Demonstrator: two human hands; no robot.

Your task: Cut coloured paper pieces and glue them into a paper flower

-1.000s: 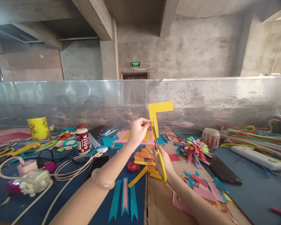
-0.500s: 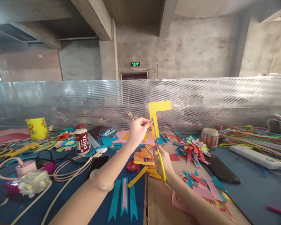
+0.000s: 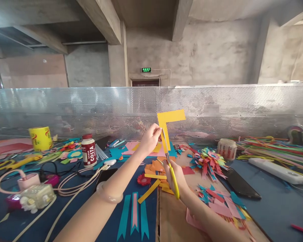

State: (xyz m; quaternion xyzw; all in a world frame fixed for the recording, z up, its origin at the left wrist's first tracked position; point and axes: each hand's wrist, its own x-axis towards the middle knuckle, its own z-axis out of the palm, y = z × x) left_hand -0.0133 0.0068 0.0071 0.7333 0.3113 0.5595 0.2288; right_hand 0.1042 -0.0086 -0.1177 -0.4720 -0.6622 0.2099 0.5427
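My left hand pinches the lower left edge of an L-shaped yellow paper piece and holds it upright above the table. In my right hand are yellow-handled scissors, blades pointing up into the paper's vertical leg. Beneath both hands lie orange and yellow paper scraps.
A COSTA bottle, a yellow tape roll and cables lie left. Teal and pink ribbon strips sit near me. Right are a paper flower, a black phone, a power strip and coloured strips. A perforated metal screen borders the table.
The yellow paper and my left hand shifted slightly left, and the scissors' blades moved further up along the paper's vertical leg.
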